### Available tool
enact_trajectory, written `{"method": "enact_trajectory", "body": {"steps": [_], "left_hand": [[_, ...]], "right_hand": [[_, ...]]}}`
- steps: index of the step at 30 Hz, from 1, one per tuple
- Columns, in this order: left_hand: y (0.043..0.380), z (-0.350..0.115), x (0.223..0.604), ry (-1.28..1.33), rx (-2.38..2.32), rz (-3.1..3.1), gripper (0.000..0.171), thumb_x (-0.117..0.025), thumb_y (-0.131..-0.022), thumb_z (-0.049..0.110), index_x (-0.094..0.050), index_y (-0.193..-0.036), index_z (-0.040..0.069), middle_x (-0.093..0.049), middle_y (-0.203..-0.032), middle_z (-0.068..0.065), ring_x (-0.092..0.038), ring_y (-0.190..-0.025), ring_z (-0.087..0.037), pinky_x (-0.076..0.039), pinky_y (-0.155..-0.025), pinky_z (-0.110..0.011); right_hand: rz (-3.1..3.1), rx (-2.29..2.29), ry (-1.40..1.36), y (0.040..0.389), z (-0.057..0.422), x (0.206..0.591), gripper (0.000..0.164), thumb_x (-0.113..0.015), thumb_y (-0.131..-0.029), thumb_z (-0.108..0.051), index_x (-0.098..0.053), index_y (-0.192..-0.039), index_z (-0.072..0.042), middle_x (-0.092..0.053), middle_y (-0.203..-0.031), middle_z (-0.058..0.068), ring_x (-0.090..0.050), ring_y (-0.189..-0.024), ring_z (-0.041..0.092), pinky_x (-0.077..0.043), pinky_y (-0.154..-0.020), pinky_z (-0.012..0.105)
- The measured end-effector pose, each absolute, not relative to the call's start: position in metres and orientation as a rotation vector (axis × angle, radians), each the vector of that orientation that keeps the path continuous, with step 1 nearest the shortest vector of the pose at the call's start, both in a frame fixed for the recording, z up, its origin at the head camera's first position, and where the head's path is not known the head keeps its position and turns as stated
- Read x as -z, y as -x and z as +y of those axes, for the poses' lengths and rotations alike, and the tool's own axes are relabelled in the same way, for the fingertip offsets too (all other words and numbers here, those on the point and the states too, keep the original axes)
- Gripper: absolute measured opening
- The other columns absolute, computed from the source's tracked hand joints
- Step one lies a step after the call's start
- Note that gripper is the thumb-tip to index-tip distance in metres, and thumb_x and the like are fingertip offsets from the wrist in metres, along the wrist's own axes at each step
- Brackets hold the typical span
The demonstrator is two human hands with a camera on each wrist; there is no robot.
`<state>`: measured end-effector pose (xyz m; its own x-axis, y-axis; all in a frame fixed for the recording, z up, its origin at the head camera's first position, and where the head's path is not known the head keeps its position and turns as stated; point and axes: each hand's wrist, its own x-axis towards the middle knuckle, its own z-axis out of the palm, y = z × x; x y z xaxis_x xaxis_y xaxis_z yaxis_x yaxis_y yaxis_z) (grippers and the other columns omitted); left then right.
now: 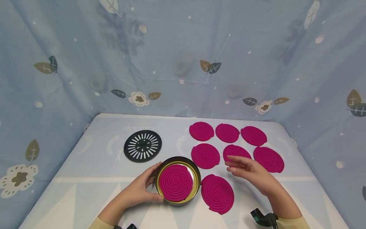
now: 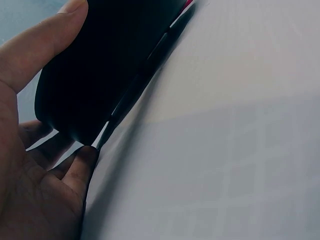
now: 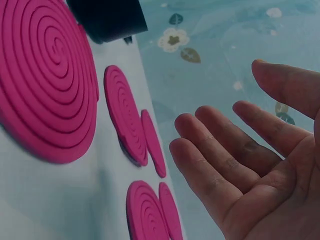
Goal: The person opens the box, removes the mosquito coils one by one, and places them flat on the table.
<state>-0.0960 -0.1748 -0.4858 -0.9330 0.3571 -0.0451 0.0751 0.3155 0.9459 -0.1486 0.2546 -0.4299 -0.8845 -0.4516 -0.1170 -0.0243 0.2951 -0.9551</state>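
Observation:
In the head view a round tin (image 1: 196, 178) with a dark outside and gold inside sits at the front middle of the table. One magenta mosquito coil (image 1: 175, 183) lies in it. My left hand (image 1: 140, 189) grips the tin's left side, thumb at the front and fingers round the back; its dark wall (image 2: 105, 60) fills the space beside the thumb in the left wrist view. My right hand (image 1: 251, 173), fingers extended and empty, hovers over the table, partly covering a coil (image 1: 236, 151) behind it. Another coil (image 1: 217, 193) lies flat just right of the tin.
A black slotted round lid (image 1: 143, 146) lies behind and left of the tin. Several more coils lie in two rows at the back right, among them a near-row coil (image 1: 205, 156) and a far-right coil (image 1: 268, 159). A patterned blue curtain (image 1: 183, 63) encloses the table (image 1: 85, 187).

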Motion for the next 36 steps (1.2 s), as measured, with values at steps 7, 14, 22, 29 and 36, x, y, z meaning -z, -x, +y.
{"method": "enact_trajectory", "body": {"steps": [7, 14, 22, 29, 36], "left_hand": [[0.093, -0.176, 0.488, -0.382, -1.66, 2.347, 0.121, -0.096, -0.06, 0.029, -0.026, -0.157, 0.017, -0.035, -0.155, 0.0, -0.032, -0.143, -0.016, -0.034, -0.112, -0.021], [0.094, -0.175, 0.488, -0.389, -1.674, 2.328, 0.119, -0.096, -0.063, 0.025, -0.025, -0.158, 0.017, -0.034, -0.155, 0.001, -0.031, -0.143, -0.016, -0.034, -0.113, -0.022], [0.094, -0.174, 0.488, -0.382, -1.656, 2.335, 0.12, -0.096, -0.062, 0.027, -0.025, -0.158, 0.018, -0.034, -0.155, 0.001, -0.031, -0.143, -0.016, -0.034, -0.113, -0.021], [0.095, -0.174, 0.484, -0.399, -1.666, 2.315, 0.12, -0.096, -0.062, 0.027, -0.024, -0.158, 0.016, -0.033, -0.156, 0.001, -0.03, -0.143, -0.015, -0.034, -0.113, -0.021], [0.095, -0.175, 0.485, -0.404, -1.677, 2.31, 0.121, -0.096, -0.062, 0.028, -0.024, -0.158, 0.016, -0.033, -0.156, 0.001, -0.03, -0.143, -0.016, -0.034, -0.113, -0.022]], "right_hand": [[2.174, 1.599, 0.531, 0.155, 0.239, 0.427, 0.055, -0.067, -0.095, -0.019, -0.047, -0.144, -0.003, -0.054, -0.138, 0.021, -0.06, -0.12, 0.029, -0.055, -0.096, 0.028], [2.199, 1.541, 0.605, 0.161, 0.222, 0.422, 0.053, -0.068, -0.095, -0.024, -0.051, -0.143, -0.008, -0.058, -0.135, 0.015, -0.058, -0.12, 0.029, -0.056, -0.095, 0.029], [2.171, 1.484, 0.65, 0.164, 0.199, 0.41, 0.053, -0.07, -0.094, -0.027, -0.053, -0.143, -0.016, -0.058, -0.135, 0.011, -0.058, -0.121, 0.027, -0.056, -0.094, 0.03], [2.137, 1.428, 0.707, 0.167, 0.178, 0.406, 0.054, -0.07, -0.093, -0.028, -0.053, -0.143, -0.016, -0.058, -0.136, 0.009, -0.06, -0.119, 0.023, -0.056, -0.095, 0.03], [2.05, 1.422, 0.774, 0.169, 0.157, 0.405, 0.052, -0.07, -0.094, -0.025, -0.053, -0.143, -0.016, -0.056, -0.138, 0.011, -0.058, -0.121, 0.031, -0.057, -0.094, 0.031]]}}
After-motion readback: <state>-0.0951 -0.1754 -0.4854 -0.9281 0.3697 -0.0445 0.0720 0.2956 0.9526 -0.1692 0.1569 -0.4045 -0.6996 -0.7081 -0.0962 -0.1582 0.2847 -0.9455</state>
